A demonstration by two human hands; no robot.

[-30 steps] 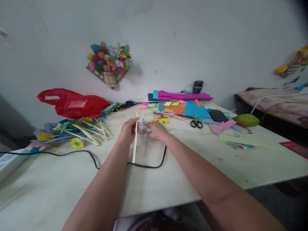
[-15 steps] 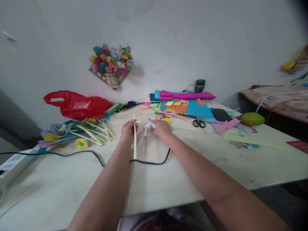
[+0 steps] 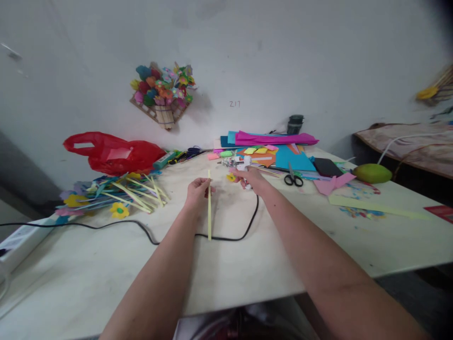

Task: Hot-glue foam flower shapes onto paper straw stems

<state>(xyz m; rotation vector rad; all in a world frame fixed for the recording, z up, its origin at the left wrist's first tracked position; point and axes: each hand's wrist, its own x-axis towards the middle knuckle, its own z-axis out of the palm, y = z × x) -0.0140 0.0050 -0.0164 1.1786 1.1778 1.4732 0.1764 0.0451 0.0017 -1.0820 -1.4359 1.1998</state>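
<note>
Upright between the fingers of my left hand (image 3: 198,193) is a narrow pale-yellow paper strip (image 3: 209,212), whose lower end reaches down to the black cord (image 3: 226,240). My right hand (image 3: 254,177) is wrapped round a white hot glue gun (image 3: 244,163), held over the middle of the table; the fingers cover part of its body. The cord runs from under that hand and loops across the table. Just beside the glue gun lies a yellow paper flower (image 3: 230,177), partly hidden by my right fingers.
Paper flowers and pale strips (image 3: 132,196) lie at left before a red plastic bag (image 3: 120,153). A power strip (image 3: 24,241) stands at the left edge. Scissors (image 3: 293,179), a phone (image 3: 327,167), coloured sheets (image 3: 295,159) and a green-yellow oval object (image 3: 372,173) are at right.
My right hand has lifted the glue gun and moved it right and away from the strip, turning it. My left hand has shifted slightly right with the strip.
</note>
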